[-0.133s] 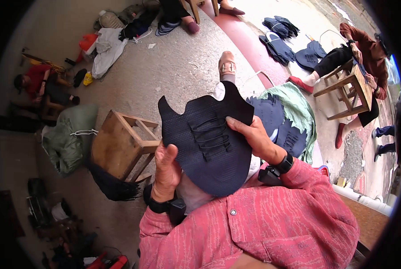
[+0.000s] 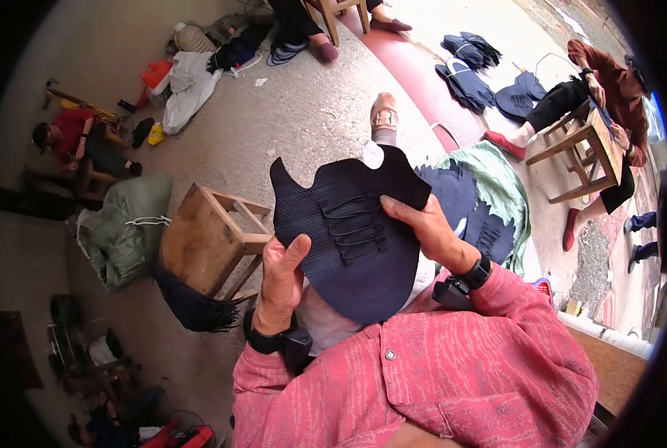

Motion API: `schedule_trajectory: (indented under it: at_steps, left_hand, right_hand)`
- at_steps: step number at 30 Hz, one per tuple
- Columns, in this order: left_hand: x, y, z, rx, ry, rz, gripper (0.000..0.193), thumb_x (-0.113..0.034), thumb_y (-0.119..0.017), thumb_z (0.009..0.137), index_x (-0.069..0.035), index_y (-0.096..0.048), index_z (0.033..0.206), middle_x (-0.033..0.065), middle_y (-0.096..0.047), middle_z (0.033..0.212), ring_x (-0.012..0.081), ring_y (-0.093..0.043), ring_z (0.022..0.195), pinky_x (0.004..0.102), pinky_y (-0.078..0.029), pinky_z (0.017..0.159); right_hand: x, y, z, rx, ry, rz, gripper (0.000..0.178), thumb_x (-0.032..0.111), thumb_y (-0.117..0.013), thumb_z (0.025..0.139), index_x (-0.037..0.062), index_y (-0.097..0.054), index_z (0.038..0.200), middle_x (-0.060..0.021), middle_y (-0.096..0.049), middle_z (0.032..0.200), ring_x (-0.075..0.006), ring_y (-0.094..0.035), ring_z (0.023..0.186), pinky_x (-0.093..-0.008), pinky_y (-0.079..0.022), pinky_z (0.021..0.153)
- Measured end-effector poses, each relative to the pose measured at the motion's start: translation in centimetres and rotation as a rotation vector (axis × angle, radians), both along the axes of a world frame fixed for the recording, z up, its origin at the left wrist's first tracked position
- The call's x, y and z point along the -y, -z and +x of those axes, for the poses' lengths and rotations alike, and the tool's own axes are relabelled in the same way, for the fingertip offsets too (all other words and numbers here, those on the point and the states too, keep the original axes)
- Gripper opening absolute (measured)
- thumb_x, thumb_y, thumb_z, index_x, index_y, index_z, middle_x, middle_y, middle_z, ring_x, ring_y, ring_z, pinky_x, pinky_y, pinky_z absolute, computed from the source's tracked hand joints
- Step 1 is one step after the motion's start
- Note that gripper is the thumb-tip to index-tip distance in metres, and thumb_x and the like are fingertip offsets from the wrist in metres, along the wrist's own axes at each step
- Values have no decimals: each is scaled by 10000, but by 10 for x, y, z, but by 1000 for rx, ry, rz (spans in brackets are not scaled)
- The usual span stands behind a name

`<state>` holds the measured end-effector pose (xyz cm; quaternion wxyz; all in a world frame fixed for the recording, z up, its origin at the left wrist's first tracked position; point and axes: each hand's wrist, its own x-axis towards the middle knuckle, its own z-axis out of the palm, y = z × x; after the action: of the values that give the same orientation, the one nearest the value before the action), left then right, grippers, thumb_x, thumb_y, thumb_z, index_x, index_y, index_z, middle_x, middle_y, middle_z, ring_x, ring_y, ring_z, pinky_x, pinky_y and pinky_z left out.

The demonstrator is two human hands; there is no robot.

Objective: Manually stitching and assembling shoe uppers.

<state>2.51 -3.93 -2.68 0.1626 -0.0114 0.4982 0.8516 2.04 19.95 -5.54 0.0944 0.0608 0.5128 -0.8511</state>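
Both my hands hold up a flat, dark navy shoe upper (image 2: 359, 276) above my lap. Black lacing criss-crosses its middle, and its two pointed wings face away from me. My left hand (image 2: 282, 280) grips the left edge, thumb raised beside it and fingers mostly hidden behind. On the right edge, the thumb of my right hand (image 2: 426, 228) presses on the front near the lacing, while its fingers go behind. More dark uppers (image 2: 453, 190) lie on a pale green cloth (image 2: 501, 172) just beyond my right hand.
A wooden stool (image 2: 199, 239) lies to my left, with a bundle of black laces (image 2: 191, 306) hanging by it. Behind it sits a tied green sack (image 2: 128, 224). At the right, a person (image 2: 609, 82) works over another stool (image 2: 591, 160). Stacks of uppers (image 2: 464, 82) lie on the floor ahead.
The view has shifted slightly, so the surroundings appear a little further right and lower. My hands keep the same hold on the shoe upper.
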Motion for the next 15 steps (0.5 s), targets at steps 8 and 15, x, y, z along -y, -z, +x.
schedule_trajectory:
  at_steps: [8, 15]
  left_hand:
    - [-22, -7, 8, 1, -132, -48, 330, -141, -622, 915, -7, -564, 1211, 110, -626, 1173, 196, -628, 1019, 371, -520, 914]
    - [-17, 5, 29, 116, -20, 203, 406, -183, -625, 910, -20, -527, 1268, 107, -593, 1249, 234, -587, 1114, 393, -474, 986]
  right_hand:
    - [-4, -19, 4, -5, -38, -176, 284, 109, -708, 849, 15, -623, 1102, -49, -662, 993, -136, -641, 853, -274, -540, 757]
    - [2, -7, 23, 172, -55, -409, 258, 100, -701, 849, -2, -621, 1073, -92, -673, 984, -182, -671, 806, -317, -572, 723]
